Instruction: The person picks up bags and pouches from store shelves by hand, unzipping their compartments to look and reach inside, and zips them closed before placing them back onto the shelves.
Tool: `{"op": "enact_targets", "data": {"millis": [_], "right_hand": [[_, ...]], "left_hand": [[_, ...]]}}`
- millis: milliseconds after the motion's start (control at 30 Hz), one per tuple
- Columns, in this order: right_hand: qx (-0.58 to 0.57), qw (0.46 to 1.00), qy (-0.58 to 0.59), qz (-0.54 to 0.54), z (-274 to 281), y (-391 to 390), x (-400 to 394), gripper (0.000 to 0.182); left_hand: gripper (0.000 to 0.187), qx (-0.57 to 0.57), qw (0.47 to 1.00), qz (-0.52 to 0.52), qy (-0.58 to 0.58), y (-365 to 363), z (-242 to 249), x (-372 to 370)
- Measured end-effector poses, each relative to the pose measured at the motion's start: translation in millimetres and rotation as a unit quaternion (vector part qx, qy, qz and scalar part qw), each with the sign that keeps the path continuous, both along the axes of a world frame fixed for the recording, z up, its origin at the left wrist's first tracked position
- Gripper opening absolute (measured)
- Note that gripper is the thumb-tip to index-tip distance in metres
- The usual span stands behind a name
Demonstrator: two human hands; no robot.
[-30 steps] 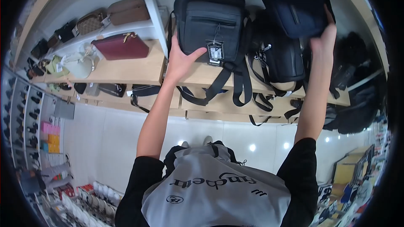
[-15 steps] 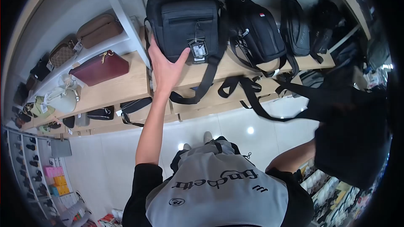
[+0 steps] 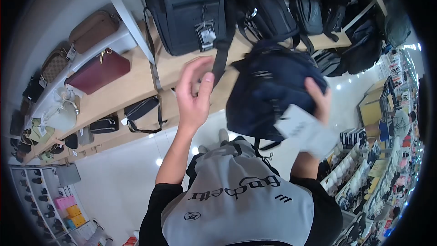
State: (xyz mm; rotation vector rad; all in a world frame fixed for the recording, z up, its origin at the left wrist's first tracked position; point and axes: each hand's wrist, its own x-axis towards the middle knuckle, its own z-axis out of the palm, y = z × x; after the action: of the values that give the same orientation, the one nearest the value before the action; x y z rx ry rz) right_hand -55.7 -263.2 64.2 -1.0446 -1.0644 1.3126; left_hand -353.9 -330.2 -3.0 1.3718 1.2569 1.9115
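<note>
My right hand grips the side of a dark navy bag, which is tilted and blurred by motion, in front of the shelf. A white tag hangs from this bag, below my fingers. My left hand is raised left of the navy bag, fingers curved and apart, with nothing between them. Just beyond that hand, a black shoulder bag stands on the wooden shelf, a price tag on its front. Its black strap hangs down close to my left thumb.
More black bags line the shelf to the right. Left of the upright post are a maroon clutch, a brown bag and a white handbag. Shoe racks fill the right side; pink boxes stand lower left.
My right hand has brought the dark bag from the far right to the middle. My left hand has come off the black shoulder bag and moved down from it.
</note>
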Motion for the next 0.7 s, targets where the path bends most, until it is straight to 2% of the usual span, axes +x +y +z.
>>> {"op": "enact_targets", "data": {"millis": [33,67,133,233,333,367,467,500,533,600,633,700], "right_hand": [[0.000,0.996,-0.033,0.086,6.2,-7.2,-17.1,0.046],[-0.002,0.995,-0.069,0.077,0.5,-10.1,-30.2,0.039],[-0.028,0.983,-0.057,0.174,-6.1,-12.2,-40.8,0.037],[-0.030,0.979,-0.074,0.189,-11.9,-21.6,-56.1,0.034],[-0.015,0.981,-0.088,0.174,-13.5,-31.4,-73.8,0.032],[0.006,0.973,-0.119,0.200,-19.7,-31.6,-73.2,0.039],[0.118,0.965,-0.192,0.132,-33.3,-47.0,-86.3,0.050],[0.246,0.931,-0.264,0.047,-48.5,-48.6,-91.1,0.060],[0.354,0.871,-0.340,-0.029,-50.7,-53.3,-90.3,0.053],[0.410,0.831,-0.370,-0.062,-56.9,-74.6,-78.9,0.040],[0.434,0.826,-0.360,-0.025,-56.0,-86.0,-73.8,0.033],[0.379,0.843,-0.369,0.098,-49.3,-110.0,-78.1,0.028]], "left_hand": [[0.050,-0.014,0.990,-0.103,-0.093,-5.6,11.5,4.4],[0.053,-0.040,0.969,-0.182,-0.162,-10.9,10.6,0.1],[0.059,-0.059,0.926,-0.295,-0.228,-16.6,10.3,-5.8],[0.054,-0.117,0.954,-0.227,-0.159,-37.6,0.8,-3.9],[0.045,-0.172,0.920,-0.214,-0.281,-46.2,-2.9,-5.7],[0.034,-0.147,0.926,-0.179,-0.298,-48.2,-5.1,-1.4],[0.030,-0.129,0.943,-0.108,-0.287,-61.5,-21.1,0.8],[0.023,-0.109,0.959,-0.057,-0.254,-66.5,-25.8,4.8],[0.022,-0.094,0.971,-0.021,-0.218,-72.0,-27.4,8.4],[0.020,-0.064,0.986,0.054,-0.143,-83.7,-24.7,17.7],[0.018,-0.058,0.987,0.077,-0.127,-89.6,-22.0,22.1],[0.019,-0.044,0.983,0.094,-0.149,-99.5,-20.1,31.3]]}}
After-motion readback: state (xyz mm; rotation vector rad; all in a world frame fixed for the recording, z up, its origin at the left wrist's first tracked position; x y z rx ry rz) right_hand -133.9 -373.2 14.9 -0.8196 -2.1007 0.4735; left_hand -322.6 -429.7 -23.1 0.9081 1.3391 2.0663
